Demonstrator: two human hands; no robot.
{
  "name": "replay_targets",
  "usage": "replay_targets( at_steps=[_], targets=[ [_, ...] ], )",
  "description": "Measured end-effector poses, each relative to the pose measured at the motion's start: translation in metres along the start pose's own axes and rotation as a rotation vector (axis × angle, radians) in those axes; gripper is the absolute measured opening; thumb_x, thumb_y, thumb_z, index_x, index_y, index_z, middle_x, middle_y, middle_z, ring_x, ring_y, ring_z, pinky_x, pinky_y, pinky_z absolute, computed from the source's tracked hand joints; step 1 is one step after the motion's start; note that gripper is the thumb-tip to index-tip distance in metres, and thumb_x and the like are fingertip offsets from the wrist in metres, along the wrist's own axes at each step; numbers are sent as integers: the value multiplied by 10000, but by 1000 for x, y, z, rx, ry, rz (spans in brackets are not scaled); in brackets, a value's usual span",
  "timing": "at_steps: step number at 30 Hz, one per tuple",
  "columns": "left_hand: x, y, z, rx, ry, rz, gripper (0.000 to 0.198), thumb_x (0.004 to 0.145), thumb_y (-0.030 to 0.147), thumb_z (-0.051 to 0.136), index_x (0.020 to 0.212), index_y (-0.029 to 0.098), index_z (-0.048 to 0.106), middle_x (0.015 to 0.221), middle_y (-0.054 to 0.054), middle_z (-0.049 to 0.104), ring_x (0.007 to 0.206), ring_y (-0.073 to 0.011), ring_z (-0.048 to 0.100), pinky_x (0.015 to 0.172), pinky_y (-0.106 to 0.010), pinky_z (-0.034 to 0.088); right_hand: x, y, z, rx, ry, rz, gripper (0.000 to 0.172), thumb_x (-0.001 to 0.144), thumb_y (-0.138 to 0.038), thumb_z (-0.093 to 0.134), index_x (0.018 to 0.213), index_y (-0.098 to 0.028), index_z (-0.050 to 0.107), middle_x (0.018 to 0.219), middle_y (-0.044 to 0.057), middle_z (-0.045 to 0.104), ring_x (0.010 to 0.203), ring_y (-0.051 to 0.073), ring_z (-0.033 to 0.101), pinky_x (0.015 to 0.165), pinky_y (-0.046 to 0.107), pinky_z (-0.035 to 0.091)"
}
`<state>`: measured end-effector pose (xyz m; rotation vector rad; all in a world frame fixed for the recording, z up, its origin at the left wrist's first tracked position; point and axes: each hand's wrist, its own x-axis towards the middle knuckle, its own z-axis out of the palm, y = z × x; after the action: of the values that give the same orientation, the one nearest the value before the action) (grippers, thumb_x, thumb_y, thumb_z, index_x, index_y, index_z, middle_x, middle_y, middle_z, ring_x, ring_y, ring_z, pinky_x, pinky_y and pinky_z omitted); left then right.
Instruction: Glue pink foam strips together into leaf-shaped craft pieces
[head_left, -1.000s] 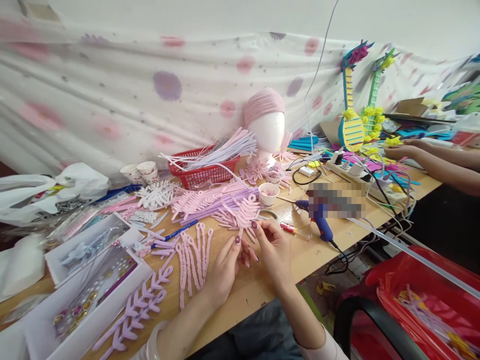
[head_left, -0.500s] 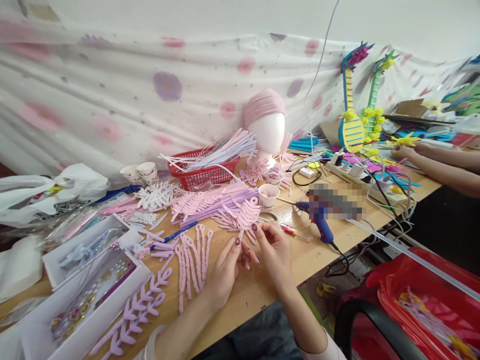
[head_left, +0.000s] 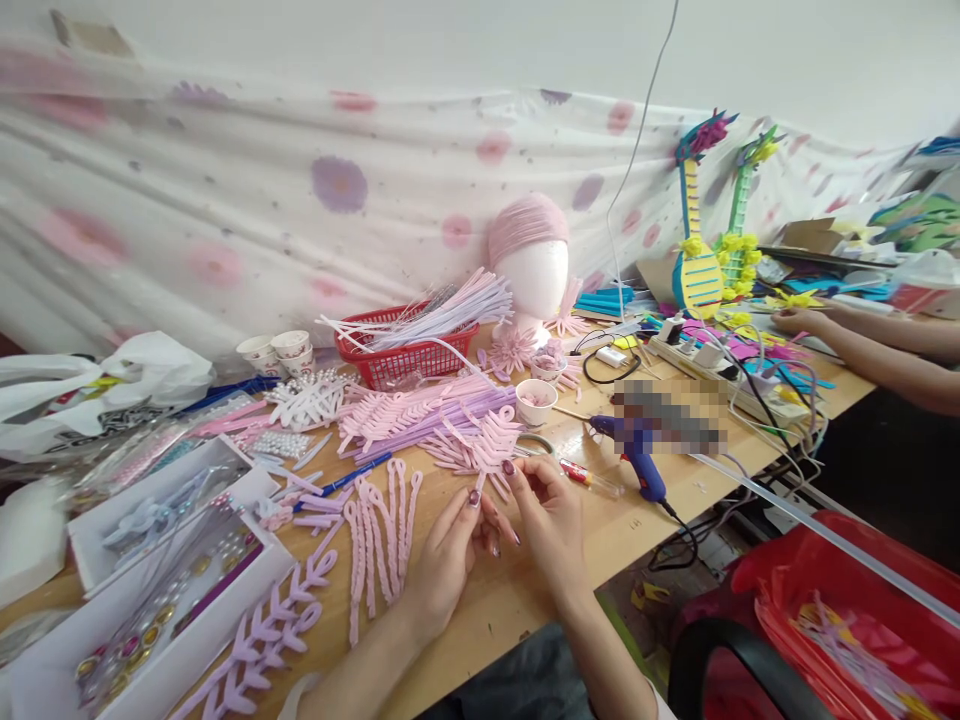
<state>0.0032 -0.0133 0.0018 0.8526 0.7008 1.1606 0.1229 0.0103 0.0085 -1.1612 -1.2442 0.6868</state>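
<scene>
A pink leafy branch of fuzzy pipe cleaner (head_left: 491,440) stands upright above my fingers. My left hand (head_left: 444,560) is closed, thumb and forefinger pinching the lower end of its stem. Beside it, my right hand (head_left: 551,515) is closed too, its thumb and forefinger pressed together close to the branch's lowest leaves; whatever lies between them is too small to make out. Twisted pink pipe-cleaner strips with looped tops (head_left: 382,540) lie left of my hands. Behind the branch are more pink leafy pieces (head_left: 382,425) and purple pipe cleaners (head_left: 450,395).
A blue glue gun (head_left: 641,462) rests to the right, below a blurred patch. Paper cups (head_left: 536,402), a red basket (head_left: 409,358) and a foam head (head_left: 541,280) stand behind. White boxes (head_left: 255,570) and purple branches (head_left: 262,630) lie left. Another person's hands (head_left: 802,320) work far right.
The view has shifted a little, so the table's contents sit slightly lower in the picture. My hands keep nearly the same pose around the pink branch.
</scene>
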Motion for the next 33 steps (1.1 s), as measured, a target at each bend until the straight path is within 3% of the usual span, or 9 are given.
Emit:
replay_targets(
  at_steps=[9,15,21,33],
  targets=[
    [-1,0,0,9,-8,11,258,901,406,531,790,176,563,697,-25,642,659,-140,502,646,-284,366,0,-2,-3,-4,-26,-10,224,878,-361,581,750,-183,621,731,17,574,685,167,526,633,290,409],
    [1,-1,-1,12,-19,15,268,929,395,482,788,179,553,694,-30,643,705,-159,543,646,-290,365,0,-2,0,208,1,92,222,829,-413,627,786,-196,603,729,5,594,685,159,548,655,284,448],
    [0,1,1,9,-12,22,264,915,387,507,772,171,559,716,-43,649,740,-172,569,652,-291,365,-5,-1,-2,304,-103,203,252,771,-436,682,818,-190,652,788,27,626,715,167,571,687,303,478],
    [-2,4,2,-3,-48,-17,261,915,382,511,751,179,532,677,-22,627,643,-133,488,639,-272,361,-2,0,-7,350,-126,175,221,744,-398,730,745,-184,672,749,25,642,720,172,585,691,286,468]
  ],
)
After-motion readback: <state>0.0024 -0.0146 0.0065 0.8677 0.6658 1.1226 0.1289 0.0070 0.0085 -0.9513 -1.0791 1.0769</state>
